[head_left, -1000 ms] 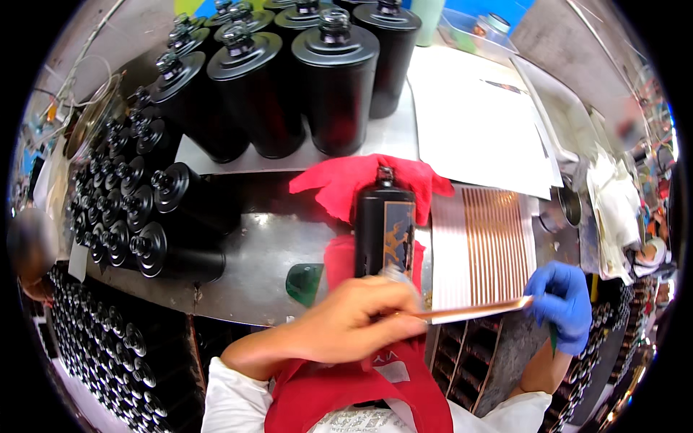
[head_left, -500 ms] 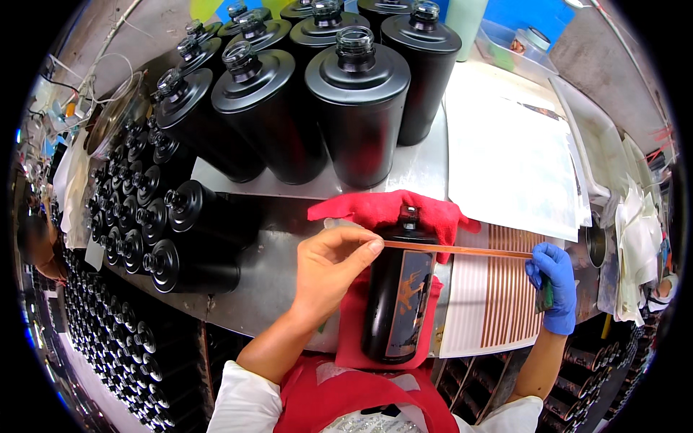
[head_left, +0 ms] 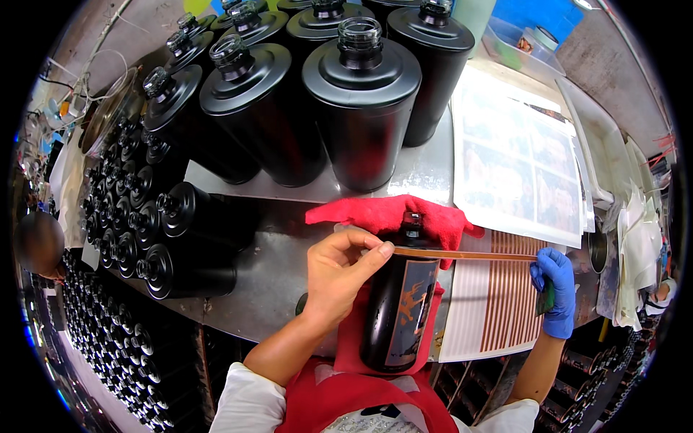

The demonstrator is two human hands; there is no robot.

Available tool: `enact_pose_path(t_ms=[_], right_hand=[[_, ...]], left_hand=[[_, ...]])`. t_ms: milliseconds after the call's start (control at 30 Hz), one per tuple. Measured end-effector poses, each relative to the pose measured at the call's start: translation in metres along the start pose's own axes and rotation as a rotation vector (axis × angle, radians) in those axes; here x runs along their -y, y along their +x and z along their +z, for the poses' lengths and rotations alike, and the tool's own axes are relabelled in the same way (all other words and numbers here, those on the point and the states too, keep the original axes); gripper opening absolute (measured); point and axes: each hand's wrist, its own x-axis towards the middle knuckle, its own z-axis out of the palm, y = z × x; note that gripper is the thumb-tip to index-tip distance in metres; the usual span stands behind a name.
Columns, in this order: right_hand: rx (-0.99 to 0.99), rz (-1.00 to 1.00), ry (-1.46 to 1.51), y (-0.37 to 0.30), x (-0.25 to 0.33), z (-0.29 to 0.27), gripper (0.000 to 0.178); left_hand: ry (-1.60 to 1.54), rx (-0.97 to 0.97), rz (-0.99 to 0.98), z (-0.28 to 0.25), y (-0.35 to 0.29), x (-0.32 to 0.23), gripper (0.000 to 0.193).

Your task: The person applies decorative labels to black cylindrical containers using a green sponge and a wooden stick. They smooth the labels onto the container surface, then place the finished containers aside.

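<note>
A long thin copper-brown strip point(head_left: 469, 255) is stretched between my two hands, across the upper part of a black glass bottle point(head_left: 399, 317). My bare left hand point(head_left: 338, 268) pinches its left end between thumb and fingertips. The right hand point(head_left: 556, 289), in a blue glove, grips the other end, with a small dark green piece point(head_left: 546, 297) also in its fingers. The bottle lies neck away from me on a red cloth point(head_left: 348, 317), its face bearing a dark panel with a copper figure. Whether the strip touches the bottle, I cannot tell.
Large black bottles point(head_left: 361, 108) stand close together beyond my hands. More black bottles point(head_left: 180, 270) lie stacked at the left. Right of the bottle is a white sheet with copper stripes point(head_left: 498, 310); printed sheets point(head_left: 516, 166) lie behind it. A red towel point(head_left: 397, 209) surrounds the bottle's neck.
My left hand has shifted slightly right and down with its end of the strip, which now sits a little lower over the bottle. The view has also shifted slightly.
</note>
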Motion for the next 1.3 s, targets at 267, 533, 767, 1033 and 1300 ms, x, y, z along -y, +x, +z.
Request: enact_pose_path(t_ms=[267,533,767,1033,1300], right_hand=[[0.015,0.027,0.015,0.006,-0.008,-0.001,0.015],[0.043,0.044,0.038,0.015,-0.016,0.002,0.015],[0.021,0.059,0.020,0.019,-0.027,0.002,0.015],[-0.019,0.053,-0.170,0.026,-0.026,0.013,0.020],[0.062,0.010,-0.082,0.007,-0.006,0.060,0.017]], left_hand=[[-0.287,-0.093,-0.159,0.000,0.001,0.009,0.015],[-0.425,-0.148,-0.173,0.012,-0.003,0.021,0.023],[-0.455,-0.166,-0.112,0.009,-0.001,0.028,0.019],[1.114,0.553,0.636,0.018,-0.081,-0.007,0.069],[0.917,0.634,0.454,-0.061,-0.095,0.042,0.106]])
